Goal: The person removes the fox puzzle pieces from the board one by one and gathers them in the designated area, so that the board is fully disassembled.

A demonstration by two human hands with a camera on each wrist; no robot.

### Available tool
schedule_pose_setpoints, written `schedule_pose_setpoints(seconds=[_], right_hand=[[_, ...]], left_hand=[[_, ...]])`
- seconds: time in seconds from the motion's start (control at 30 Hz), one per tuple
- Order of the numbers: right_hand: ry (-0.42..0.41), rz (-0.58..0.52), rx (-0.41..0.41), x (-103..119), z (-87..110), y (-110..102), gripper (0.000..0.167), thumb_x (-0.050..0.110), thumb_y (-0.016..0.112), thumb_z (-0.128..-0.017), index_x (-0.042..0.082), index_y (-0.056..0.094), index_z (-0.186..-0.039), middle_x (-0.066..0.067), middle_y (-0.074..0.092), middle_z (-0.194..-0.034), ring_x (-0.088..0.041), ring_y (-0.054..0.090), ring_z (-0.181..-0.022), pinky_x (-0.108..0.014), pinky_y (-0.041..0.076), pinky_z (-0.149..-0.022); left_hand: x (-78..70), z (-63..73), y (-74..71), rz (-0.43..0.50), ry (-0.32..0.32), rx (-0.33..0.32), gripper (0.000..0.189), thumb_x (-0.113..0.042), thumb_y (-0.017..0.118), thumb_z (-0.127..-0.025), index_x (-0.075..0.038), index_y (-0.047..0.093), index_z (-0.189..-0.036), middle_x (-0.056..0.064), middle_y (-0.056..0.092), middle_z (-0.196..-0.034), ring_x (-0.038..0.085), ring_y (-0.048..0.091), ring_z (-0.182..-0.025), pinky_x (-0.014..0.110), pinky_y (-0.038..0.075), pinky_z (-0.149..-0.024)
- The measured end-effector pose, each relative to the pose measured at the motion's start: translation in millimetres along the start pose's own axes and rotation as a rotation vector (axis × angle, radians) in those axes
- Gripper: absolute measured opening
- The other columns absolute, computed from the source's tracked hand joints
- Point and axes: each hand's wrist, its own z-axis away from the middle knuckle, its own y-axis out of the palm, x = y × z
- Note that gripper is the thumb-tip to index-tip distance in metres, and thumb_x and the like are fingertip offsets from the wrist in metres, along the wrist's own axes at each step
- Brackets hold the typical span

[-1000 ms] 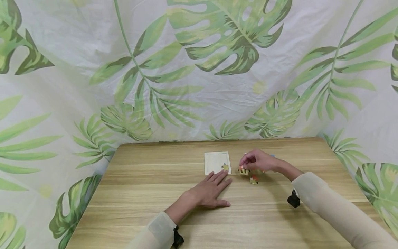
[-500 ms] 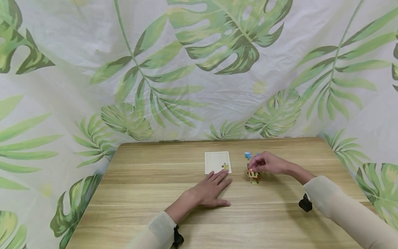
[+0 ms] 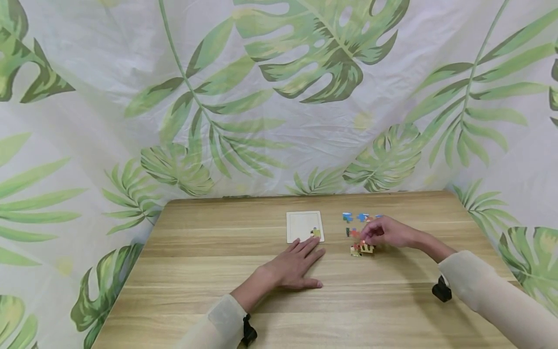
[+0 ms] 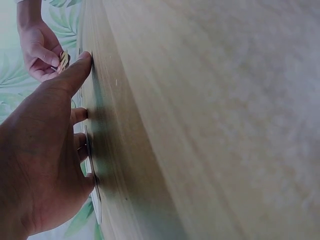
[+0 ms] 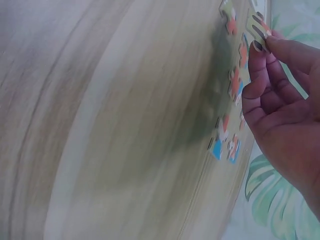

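My right hand (image 3: 385, 231) pinches a yellow, dark-striped jigsaw piece (image 3: 367, 248) between thumb and fingers, held up off the wood in the right wrist view. Right beside it in the head view is a red-and-green jigsaw piece (image 3: 355, 251) on the table. My left hand (image 3: 294, 269) lies palm down with fingers spread, its fingertips at the near edge of a pale square puzzle tray (image 3: 301, 224). One yellow-green jigsaw piece (image 3: 316, 232) sits in the tray's near right corner. The left wrist view shows the tray's thin edge (image 4: 95, 195) under those fingertips.
Behind the right hand lie several loose jigsaw pieces, among them a blue one (image 3: 347, 217), another blue one (image 3: 363, 217) and a red one (image 3: 354, 232). The wooden table (image 3: 209, 271) ends at a leaf-patterned cloth (image 3: 261, 145).
My right hand has moved to the right with the striped piece, passing over the red-and-green piece and uncovering blue and red pieces behind. The left hand has stayed in place.
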Motion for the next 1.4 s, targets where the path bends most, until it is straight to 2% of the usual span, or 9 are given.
schedule_pose_setpoints(seconds=[0.2,0.37,0.6,0.87,1.4], right_hand=[[0.029,-0.016,0.01,-3,8.3,-1,0.015,-0.003,0.068,-0.1,-0.005,0.075,-0.112,-0.016,0.074,-0.103,-0.012,0.064,-0.087,-0.024,0.056,-0.073],[0.061,-0.014,0.008,-3,13.4,-1,0.015,-0.003,0.07,-0.099,-0.005,0.076,-0.112,-0.016,0.074,-0.105,-0.011,0.063,-0.088,-0.022,0.055,-0.075],[0.032,0.043,-0.005,-10,15.6,0,0.013,-0.003,0.072,-0.097,-0.001,0.078,-0.109,-0.012,0.076,-0.106,-0.008,0.064,-0.088,-0.022,0.056,-0.077],[-0.014,0.097,-0.017,-14,14.7,4,0.011,-0.005,0.072,-0.096,0.0,0.078,-0.104,-0.012,0.076,-0.103,-0.011,0.068,-0.087,-0.023,0.058,-0.075],[0.037,0.137,-0.043,-10,12.0,9,0.011,-0.005,0.074,-0.094,0.0,0.077,-0.103,-0.009,0.077,-0.098,-0.016,0.068,-0.088,-0.027,0.058,-0.074]], left_hand=[[0.5,0.6,-0.7,0.002,0.004,-0.004,0.089,-0.072,0.047,-0.103,-0.019,0.025,-0.171,0.01,0.01,-0.179,0.023,0.01,-0.165,0.048,0.016,-0.132],[-0.1,0.9,-1.8,0.014,0.004,0.0,0.089,-0.072,0.047,-0.103,-0.019,0.025,-0.17,0.01,0.01,-0.179,0.023,0.01,-0.165,0.048,0.017,-0.132],[-0.6,0.8,-3.1,0.017,0.004,-0.002,0.089,-0.072,0.048,-0.102,-0.019,0.025,-0.17,0.01,0.011,-0.179,0.023,0.011,-0.165,0.048,0.017,-0.132],[0.1,0.0,-1.2,0.02,-0.002,0.002,0.09,-0.073,0.047,-0.102,-0.019,0.024,-0.171,0.009,0.01,-0.179,0.023,0.011,-0.165,0.047,0.017,-0.132],[-0.2,1.5,-1.8,0.028,-0.004,0.002,0.089,-0.071,0.048,-0.103,-0.02,0.024,-0.171,0.009,0.01,-0.179,0.023,0.009,-0.165,0.047,0.016,-0.133]])
